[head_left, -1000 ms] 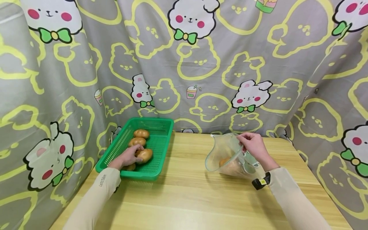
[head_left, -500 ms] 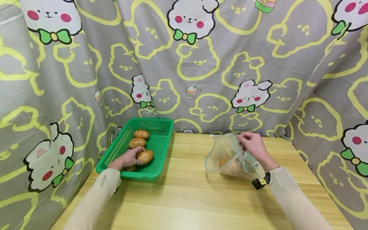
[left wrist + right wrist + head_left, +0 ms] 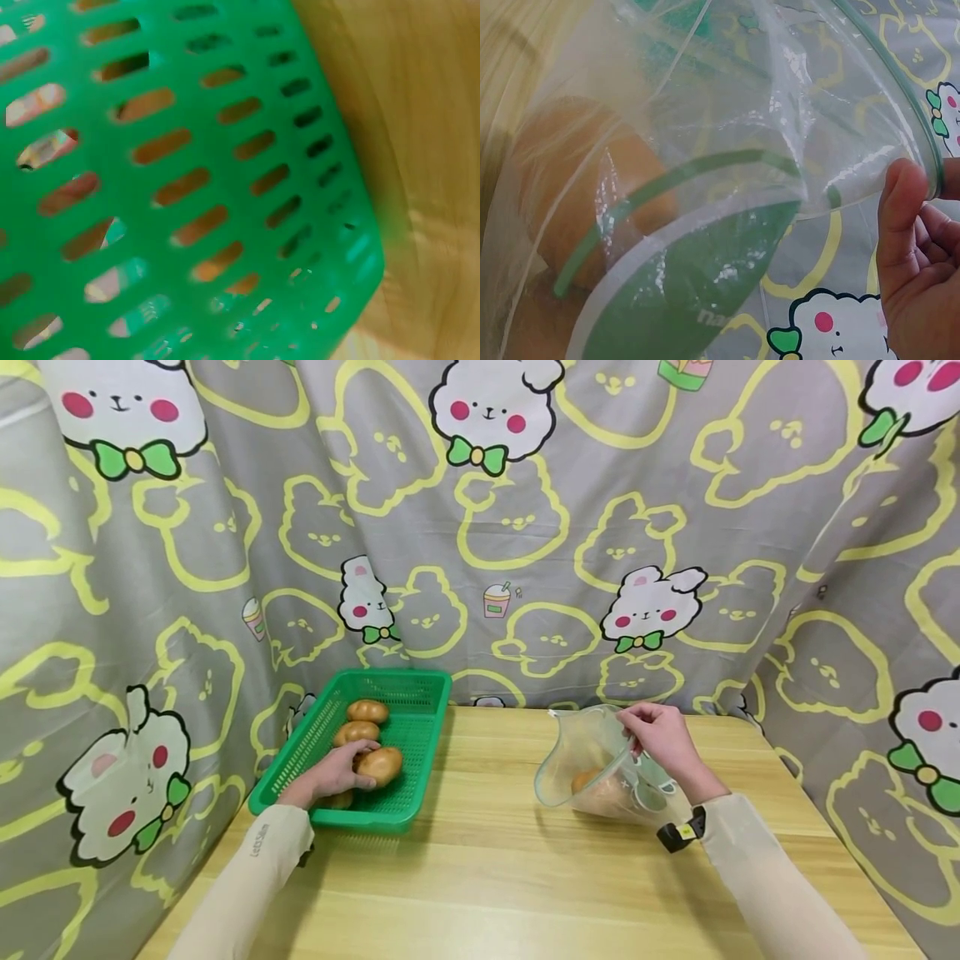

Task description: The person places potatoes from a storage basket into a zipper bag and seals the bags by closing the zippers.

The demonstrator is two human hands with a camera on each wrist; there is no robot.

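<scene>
In the head view, my left hand (image 3: 341, 772) reaches into a green plastic basket (image 3: 431, 752) and grips a glossy brown oval (image 3: 381, 766), shaped like a potato, with thumb and fingers at its left side. Two similar ovals (image 3: 367, 712) lie behind it, and another (image 3: 339, 799) shows partly under the hand. My right hand (image 3: 660, 735) pinches the rim of a clear zip bag (image 3: 558, 772) with green print, holding its mouth spread toward the left. Brown ovals (image 3: 592, 172) sit inside the bag. In the left wrist view, the slotted basket wall (image 3: 172, 172) hides most of the left hand.
Both the basket and the bag stand on a light wooden table (image 3: 465, 877), the basket at the left, the bag at the right. A patterned grey curtain (image 3: 525, 643) closes off the back and both sides. A black wrist strap (image 3: 681, 833) sits at the right sleeve.
The left hand and the oval it grips have shifted only slightly within the basket. The right hand keeps its hold on the bag's rim in the same place.
</scene>
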